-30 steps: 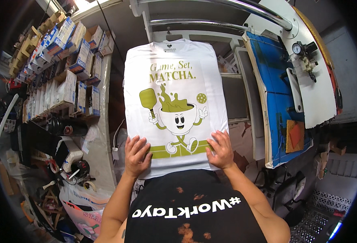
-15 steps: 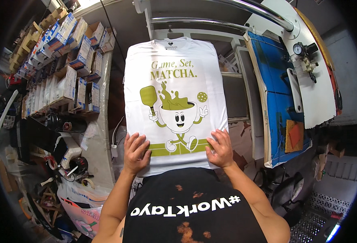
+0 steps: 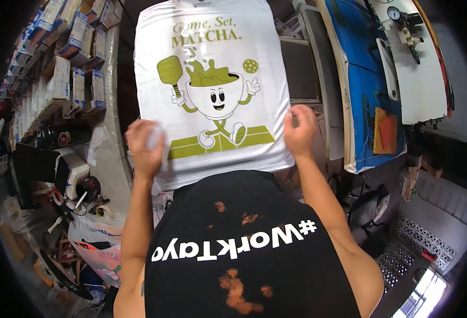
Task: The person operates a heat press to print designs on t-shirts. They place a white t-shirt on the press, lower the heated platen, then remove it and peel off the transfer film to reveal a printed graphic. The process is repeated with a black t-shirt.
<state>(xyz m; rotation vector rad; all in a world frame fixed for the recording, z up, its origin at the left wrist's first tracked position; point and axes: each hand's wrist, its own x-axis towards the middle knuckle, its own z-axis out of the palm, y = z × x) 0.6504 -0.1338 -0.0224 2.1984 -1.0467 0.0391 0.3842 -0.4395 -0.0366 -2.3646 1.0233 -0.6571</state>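
Observation:
A white T-shirt (image 3: 260,32) lies spread out flat in front of me, its neckline at the far end. On its chest is a green print of a smiling cup with a paddle and a ball, below green lettering. My left hand (image 3: 145,148) is at the shirt's lower left edge, its fingers smeared by motion. By the lower right edge is my right hand (image 3: 301,130), with fingers loosely curled and the thumb apart from them. I see nothing held in it. Whether either hand touches the cloth is hard to tell.
Stacked cardboard boxes (image 3: 77,40) fill the left side. Right of the shirt stands a blue padded board (image 3: 368,69) with an orange patch, beside a white machine panel carrying a pressure gauge (image 3: 394,14). Tape rolls (image 3: 104,211) and a plastic bag (image 3: 93,230) sit at lower left.
Both hands have come off the shirt's printed front and moved out to its side edges. The view has shifted, so the shirt sits higher and further left.

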